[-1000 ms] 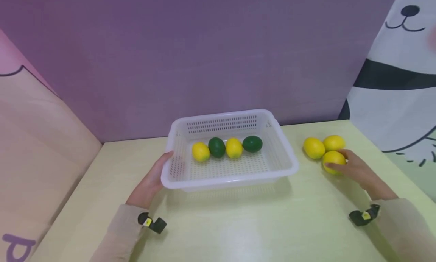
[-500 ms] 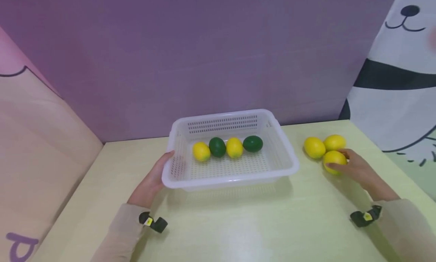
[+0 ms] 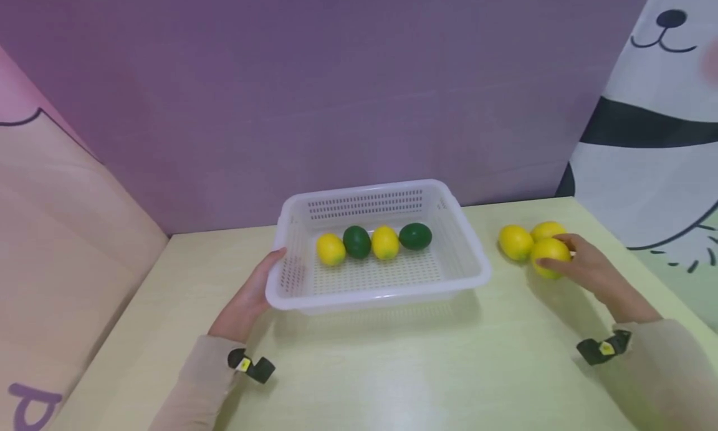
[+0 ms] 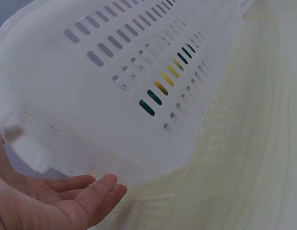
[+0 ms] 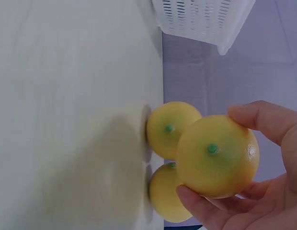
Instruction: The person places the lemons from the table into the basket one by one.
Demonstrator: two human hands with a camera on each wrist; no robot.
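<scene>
My left hand [image 3: 247,297] holds the left end of a white plastic basket [image 3: 370,297], thumb at the rim. In the left wrist view, its fingers [image 4: 93,194] lie against the basket's lower outside. Within the basket is a row of two yellow lemons [image 3: 331,250] and two dark green, egg-shaped fruits [image 3: 357,242]. My right hand [image 3: 594,269] pinches another lemon [image 3: 550,256] between thumb and fingers, a little above the table. Just behind it lie two more lemons [image 5: 175,127], side by side; the held one partly covers them.
The pale wooden table [image 3: 364,375] runs up to a purple backdrop [image 3: 359,94] behind the basket. Printed panels stand at both sides, the right one with a cartoon animal [image 3: 656,126]. Some table surface shows between the basket and the loose lemons.
My right hand has raised the lemon slightly off the table, so it now overlaps the rear lemons more. The left hand and basket have stayed practically still.
</scene>
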